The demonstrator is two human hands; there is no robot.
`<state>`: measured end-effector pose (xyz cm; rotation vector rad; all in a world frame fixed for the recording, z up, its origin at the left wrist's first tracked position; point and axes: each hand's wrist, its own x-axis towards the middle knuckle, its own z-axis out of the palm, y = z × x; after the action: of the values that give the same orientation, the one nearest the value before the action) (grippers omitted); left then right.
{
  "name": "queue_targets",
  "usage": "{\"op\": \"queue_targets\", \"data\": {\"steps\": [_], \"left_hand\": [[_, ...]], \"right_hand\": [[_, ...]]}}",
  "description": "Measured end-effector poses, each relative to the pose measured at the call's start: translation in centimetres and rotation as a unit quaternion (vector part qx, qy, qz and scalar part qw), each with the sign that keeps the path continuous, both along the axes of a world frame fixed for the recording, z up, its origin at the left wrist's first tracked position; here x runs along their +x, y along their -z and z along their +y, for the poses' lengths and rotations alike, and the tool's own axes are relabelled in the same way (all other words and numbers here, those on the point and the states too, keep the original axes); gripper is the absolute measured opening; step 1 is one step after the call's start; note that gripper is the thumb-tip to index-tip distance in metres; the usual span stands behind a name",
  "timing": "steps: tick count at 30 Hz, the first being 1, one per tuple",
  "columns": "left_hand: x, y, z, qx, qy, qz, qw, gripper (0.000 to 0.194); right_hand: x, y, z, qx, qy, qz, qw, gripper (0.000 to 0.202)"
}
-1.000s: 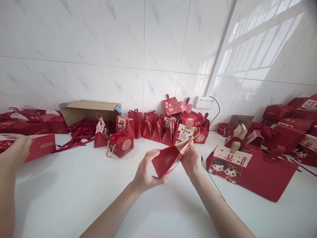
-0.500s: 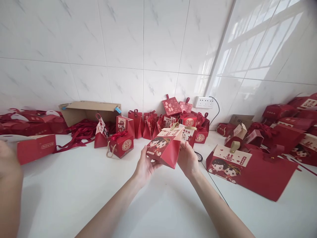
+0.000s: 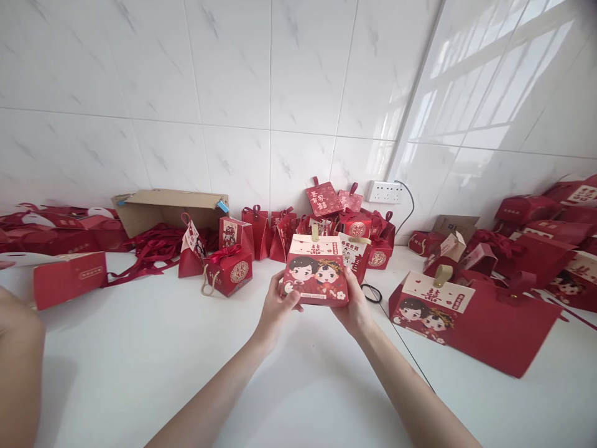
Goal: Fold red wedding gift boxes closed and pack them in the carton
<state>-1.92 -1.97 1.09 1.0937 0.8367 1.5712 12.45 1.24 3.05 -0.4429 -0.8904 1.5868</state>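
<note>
Between my two hands is a red gift box [image 3: 314,274] with a cream top band, two cartoon figures and a gold strap at its top edge. Its printed front faces me, held above the white table [image 3: 303,386]. My left hand [image 3: 276,306] grips the lower left corner, thumb on the front. My right hand [image 3: 353,305] is closed round the right side, most of its fingers hidden behind the box. Just behind it stands a red and white box [image 3: 357,258]. Two larger red boxes of similar print, one with the same cartoon pair [image 3: 429,311], sit to the right.
A co-worker's arm [image 3: 18,367] reaches in at the left edge, near a red box [image 3: 69,280]. Red ribbons [image 3: 156,246] spill from a cardboard box [image 3: 172,208]. Several small gift boxes line the wall. A power strip [image 3: 385,191] and black cable [image 3: 372,292] lie behind right.
The gift box in my hands has turned from an angled side view to face me squarely. My left thumb now lies on its front. The co-worker's hand has shifted slightly at the left.
</note>
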Motion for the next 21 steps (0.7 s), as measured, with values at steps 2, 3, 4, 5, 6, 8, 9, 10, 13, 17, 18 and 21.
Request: {"op": "queue_targets", "data": {"steps": [2, 3, 4, 5, 6, 8, 9, 10, 13, 17, 18, 21], "left_hand": [[-0.12, -0.14, 0.0, 0.017, -0.008, 0.01, 1.0, 0.069], [-0.17, -0.22, -0.03, 0.022, -0.012, 0.017, 1.0, 0.063], [-0.22, -0.3, -0.06, 0.026, -0.015, 0.024, 0.999, 0.057], [-0.27, -0.37, -0.11, 0.029, -0.015, 0.03, 0.999, 0.051], [-0.3, -0.43, -0.15, 0.032, -0.014, 0.034, 0.999, 0.046], [-0.36, -0.51, -0.22, 0.037, -0.013, 0.033, 0.999, 0.041], [-0.39, -0.53, -0.25, 0.039, -0.013, 0.029, 0.999, 0.04], [-0.41, -0.55, -0.27, 0.041, -0.014, 0.025, 0.999, 0.039], [-0.45, -0.62, -0.31, 0.044, -0.016, 0.015, 0.999, 0.038], [-0.44, -0.79, -0.37, 0.037, -0.026, 0.007, 0.999, 0.039], [-0.44, -0.83, -0.38, 0.035, -0.026, 0.006, 0.999, 0.039], [-0.42, -0.9, -0.41, 0.031, -0.024, 0.001, 0.999, 0.04]], "right_hand": [[-0.1, -0.09, 0.06, -0.041, -0.012, 0.006, 0.999, 0.038], [-0.13, -0.17, 0.07, -0.063, -0.017, 0.007, 0.998, 0.037], [-0.15, -0.27, 0.07, -0.085, -0.021, 0.006, 0.996, 0.037], [-0.17, -0.35, 0.07, -0.104, -0.025, 0.006, 0.994, 0.037], [-0.19, -0.41, 0.06, -0.118, -0.03, 0.005, 0.993, 0.037], [-0.26, -0.4, 0.06, -0.134, -0.041, 0.006, 0.99, 0.038], [-0.3, -0.33, 0.08, -0.135, -0.048, 0.008, 0.99, 0.038], [-0.34, -0.23, 0.1, -0.132, -0.054, 0.012, 0.99, 0.037], [-0.46, 0.12, 0.2, -0.122, -0.069, 0.018, 0.99, 0.032], [-0.49, 0.26, 0.21, -0.125, -0.079, 0.004, 0.989, 0.032], [-0.48, 0.22, 0.18, -0.126, -0.082, -0.003, 0.989, 0.033], [-0.4, 0.09, 0.04, -0.119, -0.096, -0.03, 0.988, 0.039]]}}
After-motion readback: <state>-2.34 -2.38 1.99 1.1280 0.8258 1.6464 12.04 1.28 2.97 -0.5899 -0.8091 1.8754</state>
